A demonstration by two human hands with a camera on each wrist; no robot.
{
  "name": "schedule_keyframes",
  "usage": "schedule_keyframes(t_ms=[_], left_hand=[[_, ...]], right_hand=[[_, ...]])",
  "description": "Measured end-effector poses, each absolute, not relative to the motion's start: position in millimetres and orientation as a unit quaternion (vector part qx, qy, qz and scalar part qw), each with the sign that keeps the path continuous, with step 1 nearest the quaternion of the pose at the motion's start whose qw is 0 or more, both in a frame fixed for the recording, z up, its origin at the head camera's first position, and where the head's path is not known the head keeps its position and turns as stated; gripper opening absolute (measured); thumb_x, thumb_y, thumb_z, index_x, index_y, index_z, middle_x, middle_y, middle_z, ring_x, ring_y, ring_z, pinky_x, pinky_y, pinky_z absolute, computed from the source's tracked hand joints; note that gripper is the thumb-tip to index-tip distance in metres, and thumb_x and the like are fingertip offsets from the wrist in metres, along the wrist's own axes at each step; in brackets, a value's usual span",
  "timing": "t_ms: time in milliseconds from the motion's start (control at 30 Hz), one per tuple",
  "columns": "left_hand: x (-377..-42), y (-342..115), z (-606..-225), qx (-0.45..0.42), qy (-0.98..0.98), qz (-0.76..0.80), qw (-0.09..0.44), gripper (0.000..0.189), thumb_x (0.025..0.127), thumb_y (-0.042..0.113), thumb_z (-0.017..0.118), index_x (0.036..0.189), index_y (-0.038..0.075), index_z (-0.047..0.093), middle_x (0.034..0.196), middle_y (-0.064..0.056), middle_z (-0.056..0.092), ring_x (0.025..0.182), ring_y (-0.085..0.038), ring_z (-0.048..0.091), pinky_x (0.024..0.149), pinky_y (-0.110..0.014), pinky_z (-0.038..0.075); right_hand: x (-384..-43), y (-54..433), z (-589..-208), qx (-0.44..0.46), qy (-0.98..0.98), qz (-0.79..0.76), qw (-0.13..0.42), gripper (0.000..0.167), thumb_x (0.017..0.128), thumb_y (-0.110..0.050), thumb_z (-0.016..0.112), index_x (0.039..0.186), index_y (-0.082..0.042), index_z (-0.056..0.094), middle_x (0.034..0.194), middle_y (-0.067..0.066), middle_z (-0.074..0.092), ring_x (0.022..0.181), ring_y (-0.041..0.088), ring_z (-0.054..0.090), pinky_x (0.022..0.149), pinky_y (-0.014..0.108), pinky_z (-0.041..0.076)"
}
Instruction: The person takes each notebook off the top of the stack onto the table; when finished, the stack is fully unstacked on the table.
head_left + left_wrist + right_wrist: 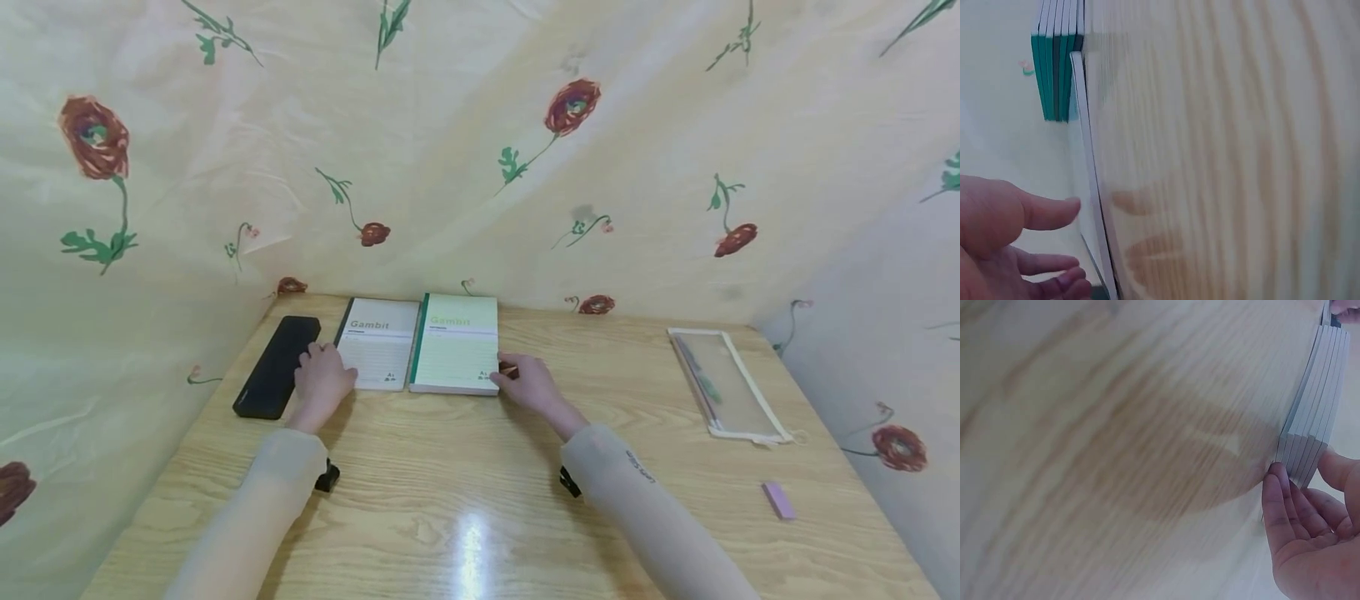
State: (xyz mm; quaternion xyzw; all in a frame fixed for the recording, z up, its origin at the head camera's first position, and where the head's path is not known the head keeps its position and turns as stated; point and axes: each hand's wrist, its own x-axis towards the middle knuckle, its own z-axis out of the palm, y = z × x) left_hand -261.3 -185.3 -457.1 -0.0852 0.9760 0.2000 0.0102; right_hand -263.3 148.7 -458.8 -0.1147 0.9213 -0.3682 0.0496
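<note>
Two piles of notebooks lie side by side at the back of the table. The right one is a stack of several notebooks with pale green covers and green spines. My right hand grips its near right corner, thumb on top and fingers against the side edge, as the right wrist view shows. Left of the stack lies a thin pale grey notebook with a dark spine. Over its left edge hovers my left hand, fingers loosely bent and thumb spread above the cover; whether it touches is hard to tell.
A black elongated case lies just left of the left hand. On the right side of the wooden table are a transparent zip pouch holding pens and a small purple block. Floral cloth hangs behind.
</note>
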Motion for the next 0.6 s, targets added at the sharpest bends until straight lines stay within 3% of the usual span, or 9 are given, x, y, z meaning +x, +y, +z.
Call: schedule_keyframes(t_ms=[167,367,600], left_hand=[[-263,-164,-450,-0.048,0.956,0.29,-0.01,0.048,0.099,0.022,0.057,0.131,-0.014,0.051,0.126,-0.033,0.052,0.117,-0.048,0.05,0.096,-0.056,0.042],[-263,-139,-446,-0.015,0.921,0.388,0.012,0.038,0.1,0.02,0.059,0.122,-0.011,0.06,0.109,-0.023,0.065,0.099,-0.035,0.062,0.087,-0.047,0.049],[-266,-121,-452,0.004,0.908,0.418,0.015,0.031,0.096,0.018,0.064,0.113,-0.008,0.067,0.105,-0.02,0.069,0.096,-0.032,0.064,0.083,-0.043,0.052]], right_hand=[[-263,149,-459,-0.114,0.919,-0.374,0.05,0.045,0.097,-0.015,0.067,0.136,0.005,0.056,0.119,0.018,0.067,0.1,0.028,0.065,0.086,0.039,0.054],[-262,150,-461,-0.112,0.917,-0.379,0.053,0.045,0.097,-0.015,0.067,0.136,0.005,0.056,0.12,0.018,0.066,0.101,0.028,0.065,0.085,0.038,0.054],[-264,149,-461,-0.103,0.92,-0.375,0.048,0.047,0.097,-0.017,0.067,0.137,0.003,0.055,0.122,0.017,0.066,0.101,0.027,0.065,0.085,0.038,0.054]])
